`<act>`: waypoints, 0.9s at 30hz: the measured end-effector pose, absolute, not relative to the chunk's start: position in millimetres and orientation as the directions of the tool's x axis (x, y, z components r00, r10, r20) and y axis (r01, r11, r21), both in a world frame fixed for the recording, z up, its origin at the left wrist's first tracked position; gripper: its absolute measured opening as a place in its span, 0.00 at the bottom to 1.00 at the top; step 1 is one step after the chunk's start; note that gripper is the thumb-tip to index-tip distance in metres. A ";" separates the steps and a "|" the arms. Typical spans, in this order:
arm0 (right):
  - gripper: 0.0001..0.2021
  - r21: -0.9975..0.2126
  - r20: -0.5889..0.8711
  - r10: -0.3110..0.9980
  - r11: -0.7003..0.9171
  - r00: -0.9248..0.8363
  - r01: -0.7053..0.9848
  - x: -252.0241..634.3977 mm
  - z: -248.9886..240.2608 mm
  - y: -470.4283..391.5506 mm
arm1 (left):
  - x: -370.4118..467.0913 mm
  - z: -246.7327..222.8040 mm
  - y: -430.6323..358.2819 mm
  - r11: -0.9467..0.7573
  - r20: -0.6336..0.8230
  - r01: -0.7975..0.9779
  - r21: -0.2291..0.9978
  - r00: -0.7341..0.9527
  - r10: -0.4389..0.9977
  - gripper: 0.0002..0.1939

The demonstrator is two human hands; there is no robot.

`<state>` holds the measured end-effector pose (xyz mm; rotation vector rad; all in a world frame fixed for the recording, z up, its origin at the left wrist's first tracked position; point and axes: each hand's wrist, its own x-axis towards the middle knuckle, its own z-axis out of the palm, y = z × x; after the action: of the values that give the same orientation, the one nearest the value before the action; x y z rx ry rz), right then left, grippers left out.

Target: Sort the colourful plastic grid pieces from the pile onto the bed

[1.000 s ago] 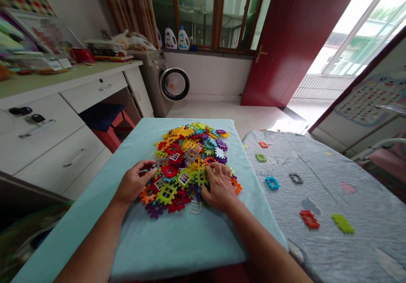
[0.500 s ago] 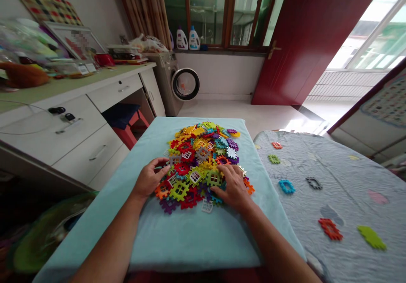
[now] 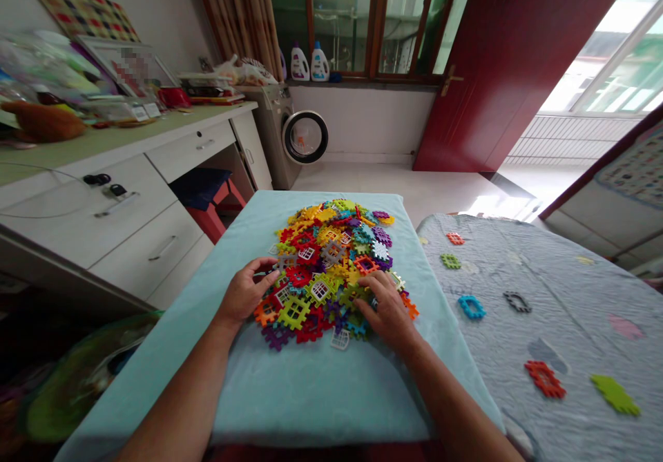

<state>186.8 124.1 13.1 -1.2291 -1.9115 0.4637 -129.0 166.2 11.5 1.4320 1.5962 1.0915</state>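
A heap of colourful interlocking plastic building tiles (image 3: 311, 275), several with white window inserts, lies on a small table covered with a light blue cloth. My left hand (image 3: 247, 291) rests at the heap's left edge, thumb and fingers apart, close to a grey tile (image 3: 286, 262); nothing shows in its grasp. On the right side, my right hand (image 3: 387, 309) reaches over the heap, thumb and fingers curled about a green tile (image 3: 348, 296) whose right part they cover. A loose white window insert (image 3: 340, 339) lies at the front of the heap.
To the right, a grey patterned cloth surface (image 3: 497, 262) carries scattered tiles: a blue one (image 3: 471, 306), a red one (image 3: 545, 379) and a lime one (image 3: 615, 394) among them. A white desk (image 3: 170, 220) stands left. Behind is a washing machine with its door (image 3: 305, 137) open.
My right hand has drawn its fingers in slightly, and the green tile by it sits more tilted and more covered. My left hand stays in place. The view has shifted a little.
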 end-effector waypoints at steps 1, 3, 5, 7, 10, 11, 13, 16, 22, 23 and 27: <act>0.06 -0.730 0.411 0.897 0.430 -0.161 0.531 187.6 12.1 125.2 | -128.1 13.0 165.8 0.028 0.022 0.385 0.922 -0.126 0.992 0.30; 0.06 -0.874 0.342 0.939 0.327 -0.024 0.359 190.2 10.7 128.1 | -126.5 15.9 165.0 0.033 0.022 0.389 0.921 -0.136 0.990 0.31; 0.11 -0.969 0.233 0.966 0.220 0.112 0.116 195.9 12.1 132.1 | -125.3 18.2 164.5 0.036 0.025 0.391 0.920 -0.149 0.988 0.31; 0.16 -0.980 0.153 0.966 0.176 0.210 -0.097 208.3 17.5 137.4 | -124.7 19.2 164.5 0.034 0.031 0.390 0.920 -0.160 0.987 0.31; 0.20 -0.953 0.142 0.923 0.225 0.356 -0.203 246.2 29.6 148.9 | -125.5 18.1 165.2 0.034 0.037 0.393 0.919 -0.172 0.984 0.31; 0.21 -0.948 0.149 0.894 0.251 0.423 -0.197 264.2 32.9 153.9 | -126.2 17.2 165.7 0.038 0.035 0.397 0.917 -0.177 0.984 0.31; 0.23 -0.948 0.144 0.794 0.282 0.591 -0.148 305.2 34.9 165.1 | -128.0 14.9 166.8 0.048 0.028 0.405 0.913 -0.179 0.983 0.31; 0.23 -0.983 0.081 0.658 0.176 0.749 -0.048 364.7 23.0 182.5 | -130.7 12.1 168.5 0.057 0.021 0.413 0.909 -0.182 0.983 0.31; 0.15 -0.966 -0.087 0.646 -0.240 0.759 0.093 415.5 -30.9 205.5 | -134.4 9.6 170.5 0.088 -0.006 0.414 0.906 -0.196 0.981 0.30; 0.14 -0.960 -0.092 0.643 -0.259 0.760 0.104 416.9 -38.6 208.2 | -135.3 8.7 171.1 0.096 -0.012 0.412 0.906 -0.201 0.980 0.30; 0.12 -0.921 -0.088 0.651 -0.341 0.754 0.187 420.7 -58.9 220.2 | -140.2 2.9 174.6 0.121 -0.040 0.397 0.910 -0.208 0.977 0.30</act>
<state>420.7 220.2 -58.9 -1.8953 -0.6414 0.5492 -140.2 174.6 2.9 1.3457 1.7065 1.0615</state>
